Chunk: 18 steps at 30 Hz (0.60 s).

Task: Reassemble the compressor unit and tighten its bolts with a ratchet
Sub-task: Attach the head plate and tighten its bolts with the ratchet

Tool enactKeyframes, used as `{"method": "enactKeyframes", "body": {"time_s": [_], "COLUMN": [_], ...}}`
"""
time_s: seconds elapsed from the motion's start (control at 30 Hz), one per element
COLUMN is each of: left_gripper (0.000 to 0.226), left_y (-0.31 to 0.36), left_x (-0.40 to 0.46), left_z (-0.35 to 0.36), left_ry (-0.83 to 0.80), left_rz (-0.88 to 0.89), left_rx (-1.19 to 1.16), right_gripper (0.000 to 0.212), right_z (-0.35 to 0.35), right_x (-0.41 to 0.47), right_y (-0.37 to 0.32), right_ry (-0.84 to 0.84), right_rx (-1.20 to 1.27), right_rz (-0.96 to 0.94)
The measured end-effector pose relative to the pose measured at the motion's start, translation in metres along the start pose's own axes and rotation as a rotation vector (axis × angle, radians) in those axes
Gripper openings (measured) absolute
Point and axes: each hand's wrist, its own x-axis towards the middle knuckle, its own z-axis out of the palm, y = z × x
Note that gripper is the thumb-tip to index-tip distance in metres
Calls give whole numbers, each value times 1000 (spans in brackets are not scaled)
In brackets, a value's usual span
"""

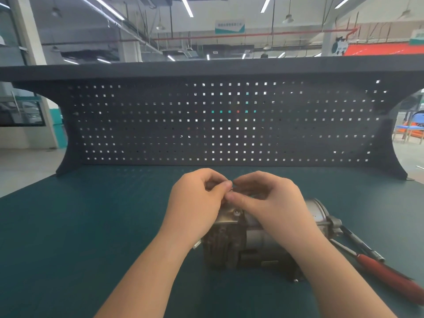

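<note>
The grey metal compressor unit (247, 244) lies on the dark green desk (91, 226), in front of a dark perforated back panel (218, 122). Above its top, the left hand (197, 198) and right hand (268, 198) meet with curled fingers; each grip is narrow, pinching a small metal part (231, 188) between the fingertips. A red-handled ratchet (378, 269) lies just right of the unit.

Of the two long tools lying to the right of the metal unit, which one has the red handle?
The red-handled tool is the one nearer the person, running toward the lower right corner. The other tool, just beyond it, is dark and metallic all along, with no red.
</note>
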Motion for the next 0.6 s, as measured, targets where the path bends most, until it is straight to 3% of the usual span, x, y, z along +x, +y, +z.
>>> {"method": "enactKeyframes", "body": {"time_s": [0.2,0.3,0.4,0.6], "left_gripper": [14,32,45,47], "left_y": [-1,-1,-1,-1], "left_x": [2,3,5,3], "left_z": [1,3,4,5], "left_ry": [30,83,111,138], "left_rz": [-5,-35,-87,-71], "left_rx": [-7,-48,-102,-168], "right_gripper": [10,18,22,23], "right_z": [1,-6,-9,-2], "right_x": [8,18,27,32], "right_y": [2,3,3,6], "right_ry": [-4,76,5,-39], "right_rx": [72,4,-32,-148], "right_rz": [48,33,39,25]}}
